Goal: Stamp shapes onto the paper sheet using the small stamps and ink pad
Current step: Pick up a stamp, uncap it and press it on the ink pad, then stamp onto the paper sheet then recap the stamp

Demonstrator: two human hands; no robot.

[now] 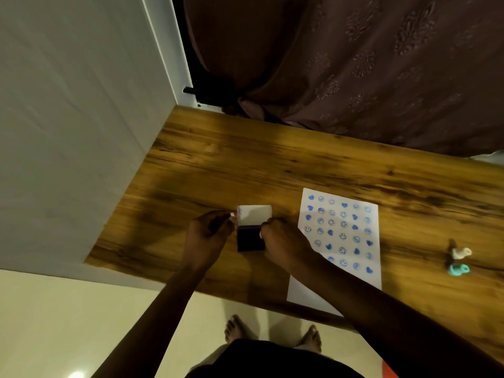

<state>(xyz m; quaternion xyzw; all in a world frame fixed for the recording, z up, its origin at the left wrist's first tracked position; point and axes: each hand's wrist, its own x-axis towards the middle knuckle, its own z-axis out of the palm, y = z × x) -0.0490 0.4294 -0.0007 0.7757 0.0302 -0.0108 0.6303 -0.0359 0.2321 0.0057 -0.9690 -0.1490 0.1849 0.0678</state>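
Left fingers: the left hand (208,236) was curled loosely, its fingertips touching the left edge of the raised white lid (255,214); whether they pinched the lid or only steadied it could not be told.
Right fingers: the right hand (283,241) was bunched against the right side of the small dark-blue rectangular ink pad (249,238), fingers narrow and apparently gripping its case.
Ink pad: it lay on the brown wood-grain table (218,165) between the two hands, lid hinged open toward the far side, long axis running near to far.
Paper: the white paper sheet (338,236) lay just right of the pad, its near end overhanging the table edge and partly under the right forearm; rows of blue hearts and smiley faces covered nearly all of it.
Stamps: a small white stamp (461,253) and a small teal stamp (458,269) lay well apart to the right, beyond the sheet, in neither hand.
Key relation: the stamps lay rightward of both hands, the right hand the nearer.
Judgement: stamping looked almost finished; the hands seemed occupied with the lid.
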